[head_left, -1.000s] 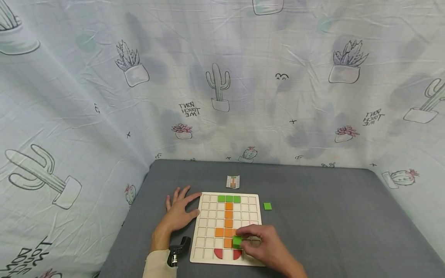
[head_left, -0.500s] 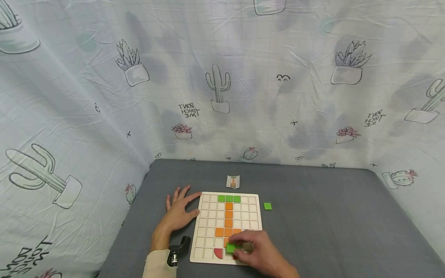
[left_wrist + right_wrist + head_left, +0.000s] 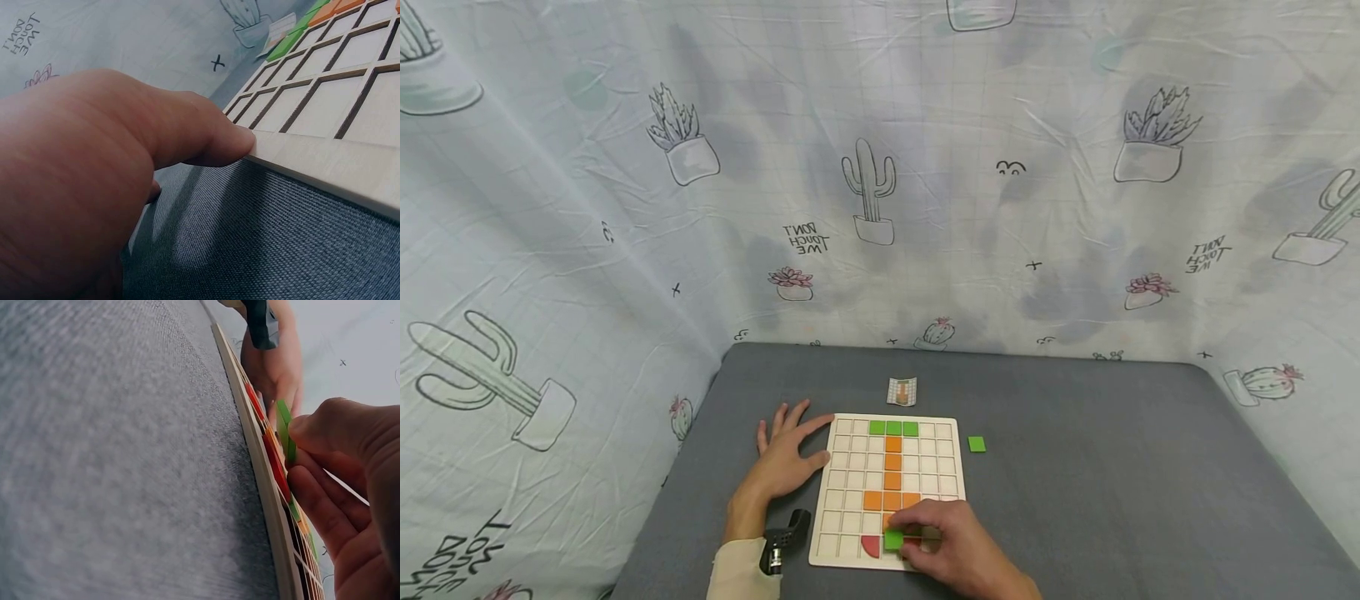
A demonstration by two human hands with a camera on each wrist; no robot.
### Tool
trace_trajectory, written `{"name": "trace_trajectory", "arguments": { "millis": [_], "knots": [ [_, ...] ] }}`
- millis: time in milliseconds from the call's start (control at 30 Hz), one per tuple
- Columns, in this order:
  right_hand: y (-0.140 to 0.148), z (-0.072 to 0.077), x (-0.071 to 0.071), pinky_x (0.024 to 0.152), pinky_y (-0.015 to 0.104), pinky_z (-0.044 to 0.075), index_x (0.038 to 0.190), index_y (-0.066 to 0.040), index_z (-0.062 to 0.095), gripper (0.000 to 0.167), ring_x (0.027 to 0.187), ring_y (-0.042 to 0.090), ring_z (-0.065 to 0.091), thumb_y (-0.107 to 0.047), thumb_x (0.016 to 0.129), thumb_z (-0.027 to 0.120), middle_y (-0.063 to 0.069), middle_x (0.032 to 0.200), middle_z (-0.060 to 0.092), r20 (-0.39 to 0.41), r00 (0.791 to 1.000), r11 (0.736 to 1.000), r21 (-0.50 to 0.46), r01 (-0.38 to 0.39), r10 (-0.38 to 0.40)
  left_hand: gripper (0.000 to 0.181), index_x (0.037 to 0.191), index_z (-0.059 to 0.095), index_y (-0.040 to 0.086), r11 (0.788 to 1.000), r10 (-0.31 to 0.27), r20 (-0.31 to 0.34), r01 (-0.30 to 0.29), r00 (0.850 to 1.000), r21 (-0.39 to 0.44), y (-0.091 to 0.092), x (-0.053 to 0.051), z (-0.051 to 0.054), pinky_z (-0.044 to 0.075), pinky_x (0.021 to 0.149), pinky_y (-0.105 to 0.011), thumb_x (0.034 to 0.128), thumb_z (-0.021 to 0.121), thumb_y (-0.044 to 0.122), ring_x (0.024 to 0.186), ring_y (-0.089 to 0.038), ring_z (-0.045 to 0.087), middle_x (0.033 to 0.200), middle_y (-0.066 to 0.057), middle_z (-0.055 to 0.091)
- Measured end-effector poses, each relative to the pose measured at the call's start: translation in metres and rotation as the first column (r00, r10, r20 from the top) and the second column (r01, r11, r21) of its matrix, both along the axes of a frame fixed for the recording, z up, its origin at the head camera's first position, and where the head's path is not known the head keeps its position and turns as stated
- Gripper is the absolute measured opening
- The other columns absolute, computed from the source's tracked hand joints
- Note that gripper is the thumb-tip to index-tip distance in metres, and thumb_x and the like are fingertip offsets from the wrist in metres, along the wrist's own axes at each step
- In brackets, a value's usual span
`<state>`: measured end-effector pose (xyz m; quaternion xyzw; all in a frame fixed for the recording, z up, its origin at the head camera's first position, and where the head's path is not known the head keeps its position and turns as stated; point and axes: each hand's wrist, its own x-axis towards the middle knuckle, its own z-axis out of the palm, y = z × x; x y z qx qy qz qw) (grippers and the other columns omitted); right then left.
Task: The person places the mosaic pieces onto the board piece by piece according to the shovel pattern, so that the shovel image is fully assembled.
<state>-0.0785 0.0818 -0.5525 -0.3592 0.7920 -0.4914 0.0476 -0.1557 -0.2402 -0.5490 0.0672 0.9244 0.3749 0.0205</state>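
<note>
My right hand (image 3: pixel 958 540) pinches a green square tile (image 3: pixel 892 540) over the bottom row of a pale wooden grid board (image 3: pixel 841 500). In the right wrist view the tile (image 3: pixel 283 428) tilts between thumb and fingers, just above the board. To its left lies a red quarter-round piece (image 3: pixel 870 547); a second red piece (image 3: pixel 272 464) is mostly behind the fingers in the head view. Orange tiles (image 3: pixel 892 462) form a column with a crossbar, and green tiles (image 3: pixel 893 428) line the top row. With spread fingers, my left hand (image 3: pixel 782 468) touches the board's left edge.
A loose green tile (image 3: pixel 976 444) lies on the grey table (image 3: pixel 1090 483) right of the board. Beyond the board sits a small printed card (image 3: pixel 902 392). A black wrist device (image 3: pixel 786 537) is on the left arm. Patterned cloth (image 3: pixel 955 233) hangs behind the table.
My right hand has carried the green tile left and nearer to me, from beside the lowest orange tile to the bottom row. The left hand stays at the board's edge.
</note>
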Motion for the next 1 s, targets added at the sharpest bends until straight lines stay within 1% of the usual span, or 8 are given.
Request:
{"name": "trace_trajectory", "arguments": {
  "millis": [100,167,367,500,700,1000],
  "knots": [
    [-0.0006,0.0001,0.001,0.082,0.026,0.064,0.121,-0.017,0.08,0.035,0.092,0.008,0.074,0.001,0.092,0.083,-0.006,0.112,0.082,-0.025,1.0,1.0,0.011,-0.013,0.013,0.059,0.152,0.067,0.02,1.0,0.0,-0.002,0.0,1.0,0.004,0.0,0.0003,0.0,-0.01,0.126,-0.077,0.0945,0.079,0.016,0.168,-0.055,0.005,0.177,-0.024,0.031],
    [-0.0009,0.0001,0.0015,0.081,0.025,0.063,0.122,-0.017,0.08,0.035,0.091,0.008,0.072,0.002,0.092,0.083,-0.005,0.112,0.081,-0.028,0.999,1.0,0.019,-0.023,0.024,0.059,0.152,0.067,0.02,1.0,-0.001,-0.003,0.001,1.0,0.004,-0.0002,0.0004,-0.0003,-0.01,0.126,-0.077,0.0947,0.079,0.016,0.168,-0.055,0.005,0.177,-0.024,0.031],
    [-0.0015,0.0009,0.0015,0.082,0.023,0.062,0.124,-0.017,0.08,0.033,0.092,0.005,0.07,-0.001,0.095,0.081,-0.007,0.113,0.08,0.017,0.999,0.997,0.067,-0.037,0.036,0.059,0.153,0.066,0.02,1.0,-0.004,-0.005,0.004,1.0,-0.001,-0.0002,0.0004,-0.0011,-0.01,0.126,-0.077,0.0951,0.079,0.016,0.168,-0.055,0.005,0.177,-0.024,0.031],
    [-0.0013,0.0017,0.001,0.084,0.022,0.062,0.125,-0.017,0.08,0.031,0.094,0.002,0.069,-0.003,0.097,0.08,-0.009,0.114,0.079,0.029,0.999,0.994,0.095,-0.048,0.046,0.059,0.152,0.067,0.019,1.0,-0.003,-0.009,0.003,1.0,0.0,0.0,0.0004,-0.001,-0.01,0.126,-0.078,0.0946,0.079,0.016,0.167,-0.056,0.006,0.177,-0.025,0.031],
    [-0.0017,0.0009,0.001,0.083,0.021,0.061,0.124,-0.015,0.08,0.03,0.093,0.001,0.068,-0.003,0.097,0.079,-0.008,0.113,0.079,0.005,0.998,0.992,0.109,-0.061,0.06,0.059,0.152,0.067,0.02,1.0,0.003,-0.011,-0.004,1.0,-0.013,0.0005,0.0001,-0.0021,-0.01,0.126,-0.078,0.0943,0.079,0.016,0.167,-0.056,0.006,0.178,-0.023,0.032],
    [-0.0023,0.001,0.0,0.081,0.018,0.06,0.122,-0.016,0.081,0.03,0.09,-0.002,0.065,-0.002,0.096,0.08,-0.008,0.109,0.079,-0.018,0.997,0.989,0.13,-0.072,0.075,0.059,0.152,0.067,0.02,1.0,0.003,-0.015,-0.003,1.0,-0.005,0.0004,0.0002,-0.0031,-0.01,0.126,-0.078,0.0944,0.079,0.016,0.168,-0.055,0.006,0.178,-0.023,0.031]
  ]
}}
